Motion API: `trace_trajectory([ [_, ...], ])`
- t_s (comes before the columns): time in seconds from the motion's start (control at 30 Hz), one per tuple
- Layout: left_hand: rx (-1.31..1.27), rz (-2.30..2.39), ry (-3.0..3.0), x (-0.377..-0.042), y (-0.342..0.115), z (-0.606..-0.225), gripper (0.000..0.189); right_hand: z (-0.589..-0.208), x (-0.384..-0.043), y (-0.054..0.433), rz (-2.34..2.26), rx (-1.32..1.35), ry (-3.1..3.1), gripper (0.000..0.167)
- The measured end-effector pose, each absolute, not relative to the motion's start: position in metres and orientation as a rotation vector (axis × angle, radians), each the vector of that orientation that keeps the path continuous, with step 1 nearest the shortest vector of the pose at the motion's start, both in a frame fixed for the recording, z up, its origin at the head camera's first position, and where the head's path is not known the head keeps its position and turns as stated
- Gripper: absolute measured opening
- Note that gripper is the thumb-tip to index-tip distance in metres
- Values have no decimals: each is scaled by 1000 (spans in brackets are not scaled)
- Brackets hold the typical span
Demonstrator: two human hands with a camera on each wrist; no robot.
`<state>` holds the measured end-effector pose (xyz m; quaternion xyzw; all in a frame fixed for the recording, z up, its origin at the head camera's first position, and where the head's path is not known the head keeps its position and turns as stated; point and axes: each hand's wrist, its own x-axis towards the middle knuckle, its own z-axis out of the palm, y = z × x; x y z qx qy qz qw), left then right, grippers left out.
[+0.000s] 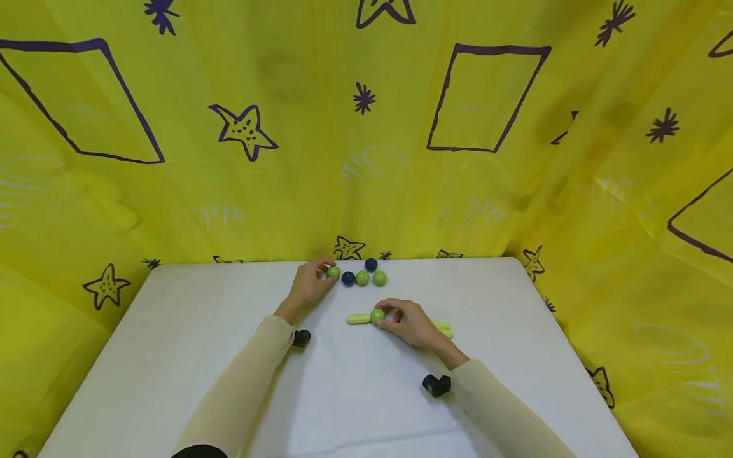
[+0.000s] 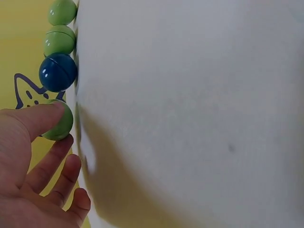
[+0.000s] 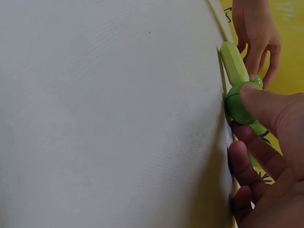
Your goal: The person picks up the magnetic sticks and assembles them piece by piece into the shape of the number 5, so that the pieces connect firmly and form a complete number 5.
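Note:
In the head view my left hand (image 1: 311, 283) pinches a glossy green ball (image 1: 333, 273) at the left end of a loose group of balls. The left wrist view has the thumb on this green ball (image 2: 61, 124), with a dark blue ball (image 2: 58, 72) just beyond. My right hand (image 1: 413, 322) pinches another green ball (image 1: 376, 316), which has a seam around it in the right wrist view. A pale green ribbed stick (image 1: 359, 319) lies against that ball's left side; whether they are joined I cannot tell. More pale green sticks (image 1: 443, 329) lie partly hidden behind the right hand.
Near the back edge of the white table (image 1: 355, 394) sit a dark blue ball (image 1: 348, 278), a seamed green ball (image 1: 362, 278), a plain green ball (image 1: 380, 278) and another dark blue ball (image 1: 371, 264). A yellow patterned curtain (image 1: 309, 191) rises behind and along both sides.

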<state>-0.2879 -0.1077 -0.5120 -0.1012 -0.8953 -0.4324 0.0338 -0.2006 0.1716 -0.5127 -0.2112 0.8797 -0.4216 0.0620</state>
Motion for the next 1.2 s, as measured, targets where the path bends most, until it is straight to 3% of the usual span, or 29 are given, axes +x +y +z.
trace_trajectory([
  [0.73, -578, -1261, -2896, -235, -127, -490, 30, -512, -205, 166, -1188, -562, 2786, 34],
  [1.2, -654, -1246, -2917, -220, -123, -504, 28, -509, -207, 165, -1172, -604, 2782, 33],
])
